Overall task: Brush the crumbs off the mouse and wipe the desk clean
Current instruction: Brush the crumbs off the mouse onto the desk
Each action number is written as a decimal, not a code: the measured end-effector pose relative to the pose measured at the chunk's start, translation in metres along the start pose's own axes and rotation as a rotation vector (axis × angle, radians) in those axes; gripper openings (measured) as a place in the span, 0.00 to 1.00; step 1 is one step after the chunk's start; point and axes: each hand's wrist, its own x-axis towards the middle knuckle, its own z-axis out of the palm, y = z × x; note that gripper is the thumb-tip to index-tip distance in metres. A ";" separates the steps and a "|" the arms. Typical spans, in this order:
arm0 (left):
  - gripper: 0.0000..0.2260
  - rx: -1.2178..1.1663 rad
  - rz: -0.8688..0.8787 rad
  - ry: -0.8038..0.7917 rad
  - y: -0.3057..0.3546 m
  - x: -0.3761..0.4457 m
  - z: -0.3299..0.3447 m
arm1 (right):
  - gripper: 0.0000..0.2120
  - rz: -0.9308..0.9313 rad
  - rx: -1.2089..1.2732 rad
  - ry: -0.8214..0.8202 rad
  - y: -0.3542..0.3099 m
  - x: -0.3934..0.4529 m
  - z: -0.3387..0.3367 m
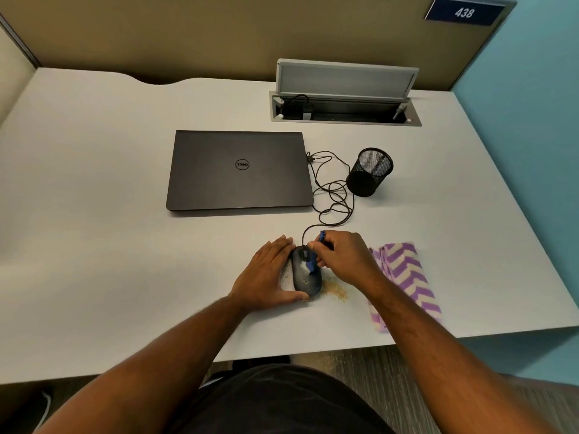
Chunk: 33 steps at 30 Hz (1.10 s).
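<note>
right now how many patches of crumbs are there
3: specks on the mouse under the blue brush, a tan pile on the desk right of it, faint specks left of it. Hands may hide more.

Dark corded mouse [305, 274] dusted with crumbs, flat on white desk [109, 245] — tan crumb pile [336, 289] just beside it
</note>
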 end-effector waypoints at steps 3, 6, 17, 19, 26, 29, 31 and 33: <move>0.51 -0.011 0.004 0.001 0.000 0.000 0.000 | 0.13 -0.038 -0.070 -0.023 0.001 0.002 -0.004; 0.52 -0.011 -0.004 -0.008 0.000 0.001 0.000 | 0.14 -0.058 -0.045 0.071 0.001 0.004 -0.007; 0.51 -0.013 0.006 0.000 -0.001 0.000 0.000 | 0.12 0.062 0.264 0.197 -0.008 0.007 -0.008; 0.51 -0.010 0.007 -0.005 -0.001 0.000 0.000 | 0.14 0.057 0.209 0.199 -0.010 0.010 -0.006; 0.52 0.003 0.021 0.018 -0.002 -0.001 0.002 | 0.12 -0.120 -0.074 -0.097 -0.020 0.005 0.002; 0.52 0.001 0.020 0.009 -0.002 -0.001 0.002 | 0.11 -0.115 0.018 -0.094 -0.018 0.005 -0.004; 0.52 -0.001 0.009 -0.005 -0.002 0.000 0.002 | 0.10 -0.115 0.003 -0.020 -0.016 0.007 -0.008; 0.52 -0.004 0.013 -0.002 -0.002 -0.001 0.002 | 0.10 -0.128 -0.056 -0.046 -0.015 0.007 -0.007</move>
